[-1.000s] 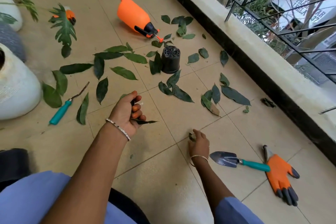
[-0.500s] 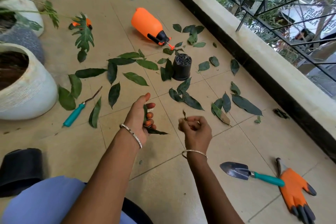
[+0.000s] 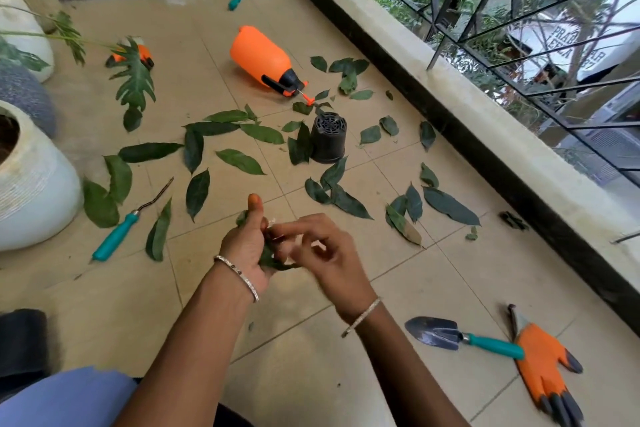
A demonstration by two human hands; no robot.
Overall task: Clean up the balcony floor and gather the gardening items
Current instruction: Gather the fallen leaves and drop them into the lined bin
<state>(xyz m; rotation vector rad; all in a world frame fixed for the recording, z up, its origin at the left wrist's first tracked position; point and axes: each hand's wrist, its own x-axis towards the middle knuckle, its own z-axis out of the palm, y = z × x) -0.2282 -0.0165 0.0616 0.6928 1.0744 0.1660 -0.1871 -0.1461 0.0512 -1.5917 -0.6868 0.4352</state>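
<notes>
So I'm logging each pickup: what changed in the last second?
The right hand rose from the floor beside the trowel with a leaf scrap and swung left to meet the left hand, which went on gripping its gathered leaves. Blur hides whether the scrap is released. The scattered leaves, sprayer, black pot and glove stayed put.

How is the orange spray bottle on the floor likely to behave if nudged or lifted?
The orange spray bottle lies on its side and looks rounded, so a nudge would probably roll it, though its black trigger head may stop it. The smooth plastic body seems rigid. Whether it holds water cannot be seen, so its weight is uncertain.
</notes>
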